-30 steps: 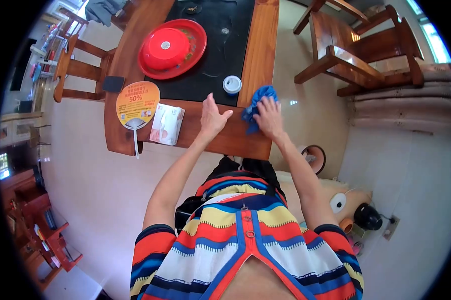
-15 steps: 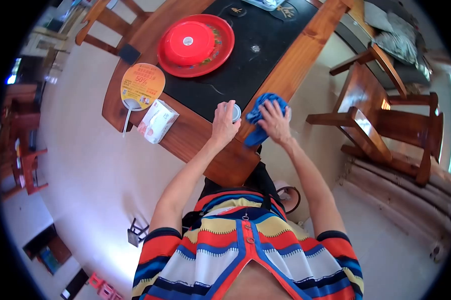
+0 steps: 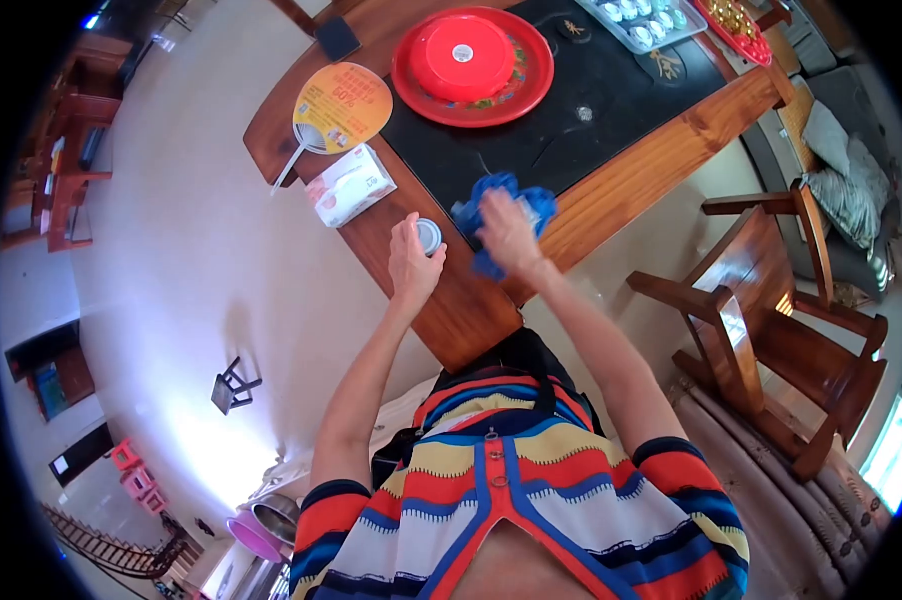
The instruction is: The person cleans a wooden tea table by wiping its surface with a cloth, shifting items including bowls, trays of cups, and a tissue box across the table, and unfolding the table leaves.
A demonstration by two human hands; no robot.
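My left hand [image 3: 414, 262] curls its fingers around a small round container with a pale grey lid [image 3: 429, 236], over the wooden border of the table [image 3: 461, 315]. To the right, my right hand [image 3: 511, 238] grips and presses a crumpled blue cloth [image 3: 539, 205] at the near corner of the table's black panel [image 3: 531, 150]. That hand is slightly blurred, and its fingertips are partly lost in the folds. A white tissue pack [image 3: 351, 187] lies just beyond my left hand.
An orange-yellow hand fan [image 3: 343, 108] lies beyond the tissue pack. Farther back sit an upturned red basin [image 3: 461, 60] on a red tray [image 3: 526, 95], and a clear tray of small items [image 3: 661, 40]. Wooden chairs [image 3: 721, 320] stand on the right, a small dark stool [image 3: 233, 388] on the left.
My left hand has shifted left with the container, onto the wooden border. My right hand has moved the cloth left, from the right wooden edge onto the black panel's corner. The view has turned.
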